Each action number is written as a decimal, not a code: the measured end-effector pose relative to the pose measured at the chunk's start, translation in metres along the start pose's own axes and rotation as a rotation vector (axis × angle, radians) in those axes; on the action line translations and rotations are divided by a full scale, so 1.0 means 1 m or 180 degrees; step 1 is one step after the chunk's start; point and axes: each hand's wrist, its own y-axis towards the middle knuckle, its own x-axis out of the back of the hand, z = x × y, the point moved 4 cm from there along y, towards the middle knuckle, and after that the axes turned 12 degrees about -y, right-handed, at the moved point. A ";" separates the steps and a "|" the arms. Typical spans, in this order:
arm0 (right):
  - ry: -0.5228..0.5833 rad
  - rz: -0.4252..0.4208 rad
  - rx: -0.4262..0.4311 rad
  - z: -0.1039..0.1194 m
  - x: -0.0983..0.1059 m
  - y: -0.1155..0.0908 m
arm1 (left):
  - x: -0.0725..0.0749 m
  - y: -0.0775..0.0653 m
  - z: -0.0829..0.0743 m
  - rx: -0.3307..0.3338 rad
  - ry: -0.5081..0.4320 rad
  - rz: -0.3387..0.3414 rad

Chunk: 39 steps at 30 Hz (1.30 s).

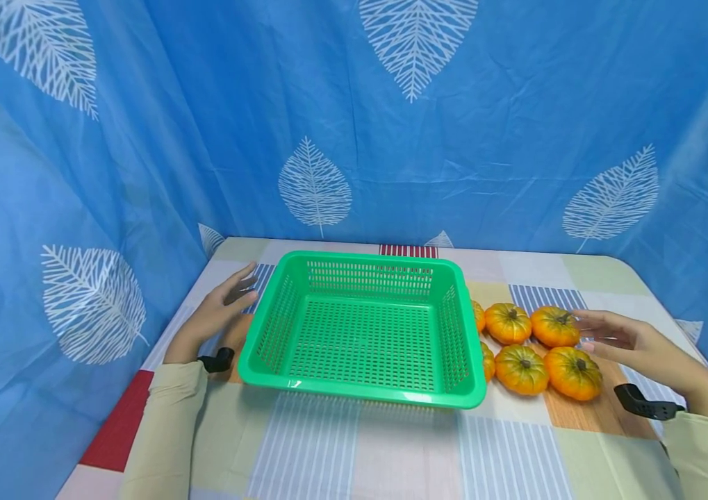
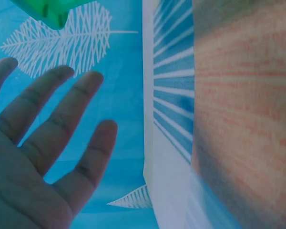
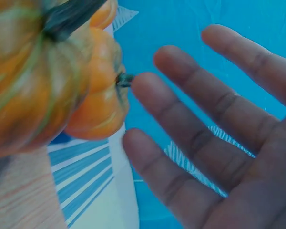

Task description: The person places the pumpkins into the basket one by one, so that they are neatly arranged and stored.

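A green plastic basket (image 1: pixel 360 398) with slotted walls stands in the middle of the table, and nothing lies in it. To its left my left hand (image 1: pixel 219 312) is held with fingers spread, apart from the rim; the left wrist view shows the bare palm and a corner of the basket (image 2: pixel 52 14). Several small orange pumpkins sit in two rows right of the basket, the leftmost partly hidden by its wall. My right hand (image 1: pixel 631 340) is beside the rightmost pumpkins, the back one (image 1: pixel 555 326) and the front one (image 1: pixel 574 373). Its fingers are extended and hold nothing.
A patchwork-patterned cloth (image 1: pixel 404 451) covers the table. Blue curtains (image 1: pixel 222 139) with white leaf prints hang behind the table and along its sides. Each wrist wears a black strap (image 1: pixel 647 404).
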 end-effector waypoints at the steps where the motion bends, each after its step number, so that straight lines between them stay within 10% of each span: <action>1: -0.0012 0.0047 -0.0050 -0.002 -0.002 -0.001 | 0.000 0.000 0.000 -0.0037 -0.0089 0.0036; 23: 0.0459 0.0799 -0.0501 -0.034 -0.029 -0.022 | -0.015 0.008 0.010 -0.0192 -0.0739 0.0555; 39: 0.0723 0.0856 -0.0089 -0.048 -0.039 -0.026 | -0.023 0.010 0.013 -0.0204 -0.1056 0.0735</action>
